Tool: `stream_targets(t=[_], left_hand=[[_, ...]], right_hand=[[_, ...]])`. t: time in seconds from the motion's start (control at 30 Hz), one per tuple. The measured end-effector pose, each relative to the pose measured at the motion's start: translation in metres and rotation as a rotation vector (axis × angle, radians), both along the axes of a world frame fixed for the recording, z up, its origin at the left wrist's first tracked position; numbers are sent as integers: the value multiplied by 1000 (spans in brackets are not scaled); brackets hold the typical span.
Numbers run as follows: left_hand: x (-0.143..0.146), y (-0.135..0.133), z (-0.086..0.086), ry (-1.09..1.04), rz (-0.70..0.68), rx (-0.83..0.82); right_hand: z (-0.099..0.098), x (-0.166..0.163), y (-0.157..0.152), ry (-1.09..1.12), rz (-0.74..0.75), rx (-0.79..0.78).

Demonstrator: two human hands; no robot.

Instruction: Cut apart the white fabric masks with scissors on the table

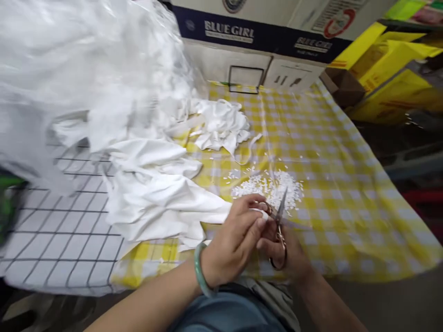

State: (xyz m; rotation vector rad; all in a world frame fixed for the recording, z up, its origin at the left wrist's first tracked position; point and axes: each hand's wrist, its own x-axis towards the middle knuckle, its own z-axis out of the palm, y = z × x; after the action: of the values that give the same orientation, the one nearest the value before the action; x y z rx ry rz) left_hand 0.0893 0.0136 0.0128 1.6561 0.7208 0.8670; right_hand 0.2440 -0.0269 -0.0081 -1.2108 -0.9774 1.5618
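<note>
Above a checked tablecloth point(346, 221), left hand point(238, 240) pinches white fabric point(166, 198), best kept taut, while right hand point(293, 253) grips scissors point(282, 205).

Bright ctr, blurry R edge

I catch a shine on the smooth metal scissors point(281, 207); the white cloth point(155, 203) is matt and creased. The big bag point(86, 60) is crinkly, glossy plastic, the checked tablecloth point(349, 198) slick, the bangle point(200, 272) smooth and polished. Those scraps point(285, 183) might be cloth, too small to tell.
</note>
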Motion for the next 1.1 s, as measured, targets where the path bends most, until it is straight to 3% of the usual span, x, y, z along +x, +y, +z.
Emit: stream_targets(t=[0.1, 0.17, 0.23, 0.3, 0.33, 0.47, 0.57, 0.63, 0.73, 0.8, 0.87, 0.93, 1.03, 1.1], left_hand=[[-18, 3, 16, 33, -59, 75], [-44, 15, 21, 71, 4, 130], [-80, 38, 17, 206, 164, 238], [-118, 69, 6, 500, 292, 430], [-136, 86, 0, 685, 261, 485], [-175, 129, -12, 787, 156, 485], [-175, 121, 7, 800, 206, 520], [-168, 101, 28, 783, 297, 566], [-156, 62, 58, 684, 405, 579], [-151, 37, 69, 612, 425, 477], [-151, 16, 69, 527, 423, 257], [-153, 2, 60, 371, 328, -78], [-151, -8, 41, -9, 90, -607], [-143, -8, 31, -237, 71, -812]], right_hand=[[2, -16, 0, 169, -4, -12], [5, -17, 0, 146, -37, -54], [8, -11, -2, 62, -55, -64], [11, -4, -7, -58, -34, -37], [12, -2, -9, -115, 6, -20], [7, -11, -12, -446, 146, 103], [2, -34, 4, -716, -61, 290], [4, -55, 22, -703, -181, 416], [12, -93, 53, -539, -102, 576], [17, -114, 69, -443, -4, 583], [20, -125, 78, -357, 36, 515], [23, -125, 80, -310, 35, 470], [29, -115, 76, -345, 51, 523], [32, -108, 72, -401, 84, 557]])
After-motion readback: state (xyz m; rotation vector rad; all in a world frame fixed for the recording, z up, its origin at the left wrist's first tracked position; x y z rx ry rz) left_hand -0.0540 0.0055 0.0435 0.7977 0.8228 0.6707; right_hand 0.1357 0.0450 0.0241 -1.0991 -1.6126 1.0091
